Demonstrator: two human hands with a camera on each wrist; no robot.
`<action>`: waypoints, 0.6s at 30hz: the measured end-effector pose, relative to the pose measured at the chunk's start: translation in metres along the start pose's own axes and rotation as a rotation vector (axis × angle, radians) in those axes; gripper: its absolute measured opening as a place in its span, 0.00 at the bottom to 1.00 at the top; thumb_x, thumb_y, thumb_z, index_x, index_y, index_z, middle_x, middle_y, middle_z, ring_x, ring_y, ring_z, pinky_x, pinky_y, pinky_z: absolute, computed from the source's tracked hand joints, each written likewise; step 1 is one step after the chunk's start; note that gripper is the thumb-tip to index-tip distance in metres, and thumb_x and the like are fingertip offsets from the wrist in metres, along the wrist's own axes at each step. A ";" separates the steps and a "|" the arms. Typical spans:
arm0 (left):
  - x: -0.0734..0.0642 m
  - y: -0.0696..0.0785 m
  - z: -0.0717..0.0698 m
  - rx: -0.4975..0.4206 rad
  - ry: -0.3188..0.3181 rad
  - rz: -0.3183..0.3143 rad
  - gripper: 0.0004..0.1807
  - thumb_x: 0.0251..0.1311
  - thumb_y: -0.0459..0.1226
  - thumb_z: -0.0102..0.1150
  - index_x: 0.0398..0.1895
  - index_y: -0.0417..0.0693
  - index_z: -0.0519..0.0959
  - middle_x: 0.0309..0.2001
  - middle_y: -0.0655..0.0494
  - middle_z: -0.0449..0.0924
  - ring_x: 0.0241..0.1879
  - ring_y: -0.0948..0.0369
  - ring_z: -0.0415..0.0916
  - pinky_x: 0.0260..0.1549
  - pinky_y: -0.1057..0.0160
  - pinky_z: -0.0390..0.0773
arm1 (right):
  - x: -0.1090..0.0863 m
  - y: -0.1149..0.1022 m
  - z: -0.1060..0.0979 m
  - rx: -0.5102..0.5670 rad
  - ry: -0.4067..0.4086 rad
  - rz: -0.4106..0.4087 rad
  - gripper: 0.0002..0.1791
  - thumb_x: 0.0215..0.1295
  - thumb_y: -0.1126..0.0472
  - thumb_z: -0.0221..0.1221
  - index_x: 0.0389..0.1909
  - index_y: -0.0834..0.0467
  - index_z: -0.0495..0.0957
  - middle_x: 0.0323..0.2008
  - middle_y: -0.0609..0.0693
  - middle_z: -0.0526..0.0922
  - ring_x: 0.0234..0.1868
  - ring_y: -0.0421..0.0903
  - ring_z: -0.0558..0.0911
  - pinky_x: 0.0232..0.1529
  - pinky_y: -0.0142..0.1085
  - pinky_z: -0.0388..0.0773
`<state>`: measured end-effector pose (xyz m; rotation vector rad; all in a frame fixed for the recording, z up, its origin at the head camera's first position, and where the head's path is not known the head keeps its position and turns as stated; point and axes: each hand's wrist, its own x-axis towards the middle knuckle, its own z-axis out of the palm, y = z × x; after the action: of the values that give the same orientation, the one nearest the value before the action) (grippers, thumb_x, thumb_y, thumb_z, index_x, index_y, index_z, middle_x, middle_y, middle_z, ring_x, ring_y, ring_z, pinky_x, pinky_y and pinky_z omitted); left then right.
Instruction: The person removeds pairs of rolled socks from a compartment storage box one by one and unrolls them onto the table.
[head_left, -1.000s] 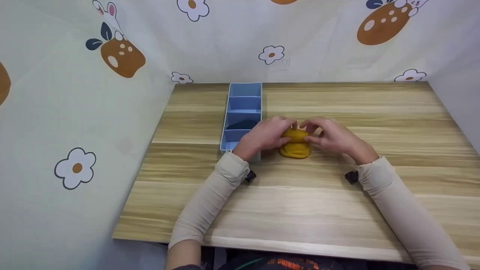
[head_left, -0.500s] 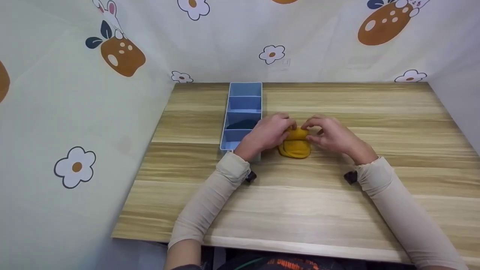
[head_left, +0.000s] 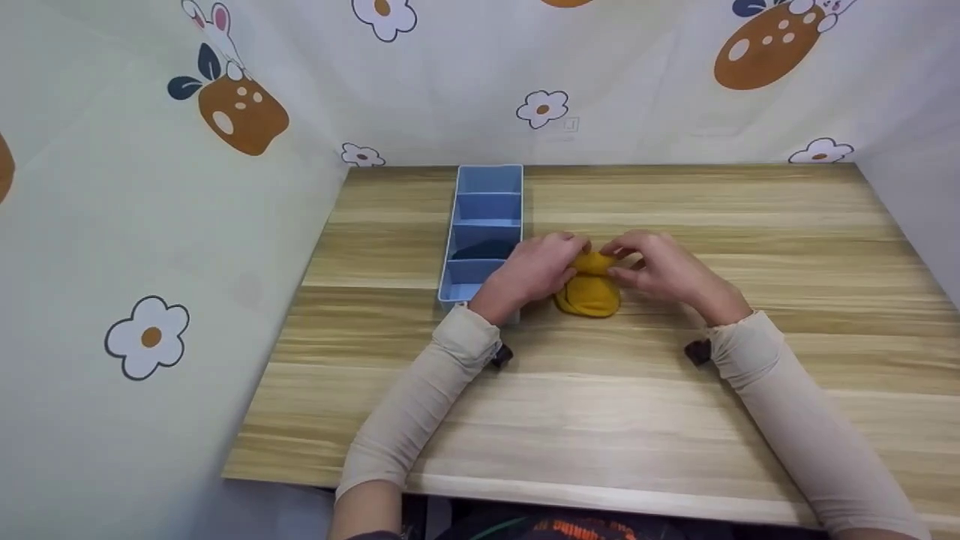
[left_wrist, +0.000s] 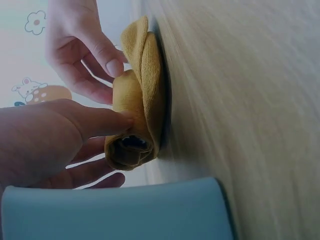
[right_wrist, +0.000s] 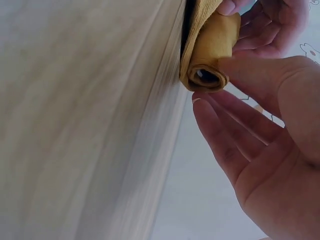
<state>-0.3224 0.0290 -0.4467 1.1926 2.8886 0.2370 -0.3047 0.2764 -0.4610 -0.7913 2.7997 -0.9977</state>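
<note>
A pair of mustard-yellow knit socks (head_left: 592, 298) lies on the wooden table, with its far part rolled up and its near part flat. My left hand (head_left: 536, 266) pinches the left end of the roll; in the left wrist view the thumb presses on the yellow socks (left_wrist: 129, 97) while the other fingers lie behind. On the opposite end, my right hand (head_left: 664, 271) grips the roll between thumb and fingers. The right wrist view looks into the spiral end of the socks (right_wrist: 212, 45), where a small dark hollow shows.
A light-blue box (head_left: 489, 194) with several compartments stands left of the socks, right beside the left wrist. Something dark green (head_left: 484, 249) lies in one compartment. Behind the table (head_left: 712, 420) hangs a wall cloth printed with flowers and oranges.
The rolled part has shifted slightly away from the person, and more of the flat near part shows. Both hands moved with it, still holding its ends. The box has not moved.
</note>
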 end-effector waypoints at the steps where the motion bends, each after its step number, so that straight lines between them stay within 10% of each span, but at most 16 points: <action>1: 0.000 0.000 0.000 0.005 0.007 -0.001 0.19 0.79 0.40 0.61 0.68 0.51 0.78 0.64 0.51 0.83 0.56 0.53 0.84 0.57 0.54 0.87 | 0.001 0.000 0.000 -0.009 -0.003 -0.002 0.17 0.71 0.68 0.69 0.59 0.64 0.85 0.58 0.62 0.87 0.60 0.62 0.87 0.55 0.55 0.88; 18: 0.005 0.000 0.006 0.069 0.088 0.034 0.17 0.78 0.34 0.57 0.66 0.52 0.79 0.57 0.52 0.85 0.53 0.53 0.85 0.51 0.55 0.88 | 0.005 0.005 -0.004 0.025 -0.039 0.098 0.21 0.73 0.65 0.67 0.64 0.61 0.76 0.60 0.64 0.87 0.64 0.62 0.86 0.66 0.60 0.80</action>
<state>-0.3254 0.0336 -0.4519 1.2740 2.9769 0.1959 -0.3118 0.2796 -0.4600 -0.6568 2.7576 -0.9879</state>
